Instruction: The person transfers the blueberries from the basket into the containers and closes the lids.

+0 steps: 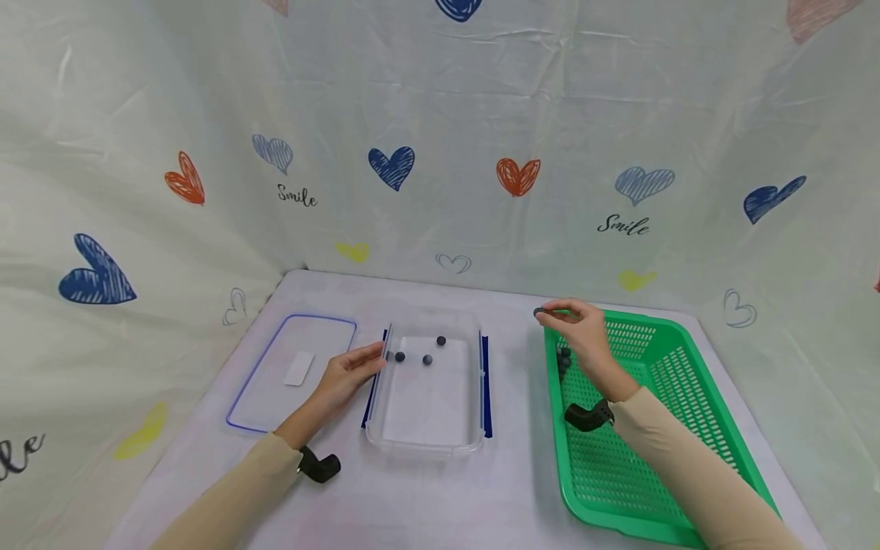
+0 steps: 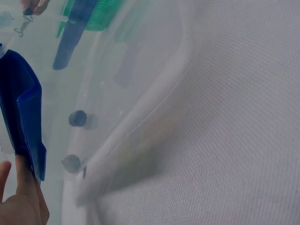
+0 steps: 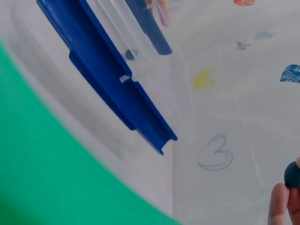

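My right hand pinches a small dark ball between thumb and fingertips, raised over the far left corner of a green basket. The same ball shows at the right edge of the right wrist view. Several more dark balls lie along the basket's left wall. With fingers nearly straight, my left hand touches the left side of a clear plastic box, by its blue side latch. Inside the box sit three dark balls, spread toward its far end.
Left of the box lies a clear lid with a blue rim, and a small white rectangle rests on it. Another blue latch hangs down the box's right side. Behind the table hangs a heart-printed curtain.
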The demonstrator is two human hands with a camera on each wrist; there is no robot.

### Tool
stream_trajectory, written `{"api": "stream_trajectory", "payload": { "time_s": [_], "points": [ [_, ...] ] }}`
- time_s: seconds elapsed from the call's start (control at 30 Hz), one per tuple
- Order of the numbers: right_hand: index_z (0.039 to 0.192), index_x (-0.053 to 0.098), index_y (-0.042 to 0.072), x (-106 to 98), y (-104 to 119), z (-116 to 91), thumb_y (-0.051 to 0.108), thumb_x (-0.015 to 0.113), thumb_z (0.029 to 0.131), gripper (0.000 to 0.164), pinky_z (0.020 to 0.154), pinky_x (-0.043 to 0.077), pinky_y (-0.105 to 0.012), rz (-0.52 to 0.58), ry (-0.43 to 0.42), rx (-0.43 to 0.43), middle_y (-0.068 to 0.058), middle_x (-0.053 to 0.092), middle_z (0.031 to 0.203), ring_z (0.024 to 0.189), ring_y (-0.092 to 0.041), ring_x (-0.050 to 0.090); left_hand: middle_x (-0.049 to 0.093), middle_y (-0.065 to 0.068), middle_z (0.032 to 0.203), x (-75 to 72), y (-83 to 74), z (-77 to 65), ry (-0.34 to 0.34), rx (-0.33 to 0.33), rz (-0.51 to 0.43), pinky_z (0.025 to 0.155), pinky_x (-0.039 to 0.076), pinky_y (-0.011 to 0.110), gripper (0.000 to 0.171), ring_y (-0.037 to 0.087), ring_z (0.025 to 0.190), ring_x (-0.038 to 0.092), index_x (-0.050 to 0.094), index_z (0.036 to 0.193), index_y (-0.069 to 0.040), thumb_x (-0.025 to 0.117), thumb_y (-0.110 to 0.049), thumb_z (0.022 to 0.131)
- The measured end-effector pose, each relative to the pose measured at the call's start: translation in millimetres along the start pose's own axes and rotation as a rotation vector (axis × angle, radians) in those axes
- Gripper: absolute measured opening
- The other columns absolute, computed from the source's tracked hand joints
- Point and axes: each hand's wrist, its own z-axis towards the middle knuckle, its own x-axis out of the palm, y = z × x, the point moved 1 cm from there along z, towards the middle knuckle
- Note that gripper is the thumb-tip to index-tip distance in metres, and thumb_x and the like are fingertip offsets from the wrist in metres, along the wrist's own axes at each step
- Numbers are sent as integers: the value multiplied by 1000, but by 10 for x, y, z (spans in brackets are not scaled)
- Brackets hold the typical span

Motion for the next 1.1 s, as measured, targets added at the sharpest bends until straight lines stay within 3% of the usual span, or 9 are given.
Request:
{"api": "stream_trajectory", "payload": {
  "time_s": [0.23,0.5,0.77,1.1],
  "points": [
    [104,60,-10,198,-49,20,11,74,78,36,77,54,-26,30,53,1,-14,56,108,86,-15,64,48,16,133,19,9,-2,-10,-1,8,92,43,19,53,19,118,49,49,130,1,68,-16,84],
    [99,64,-5,418,-84,15,14,77,75,33,77,54,-29,-2,87,15,-13,59,102,86,-18,64,48,15,133,21,7,-16,-9,-7,5,93,43,19,53,18,118,48,50,130,1,68,-17,84],
    [98,64,-7,617,-91,-21,9,75,76,29,78,54,-27,-14,154,52,-20,61,101,83,-19,64,49,13,133,12,-22,-15,-8,-3,6,94,42,20,54,16,118,49,50,130,-1,69,-19,83],
    [100,61,-10,837,109,-158,3,70,80,26,77,53,-26,-75,242,67,-24,60,103,86,-25,63,48,14,134,-1,-17,-13,-1,-14,21,93,42,19,55,20,121,46,48,131,-1,69,-20,83]
  ]
}}
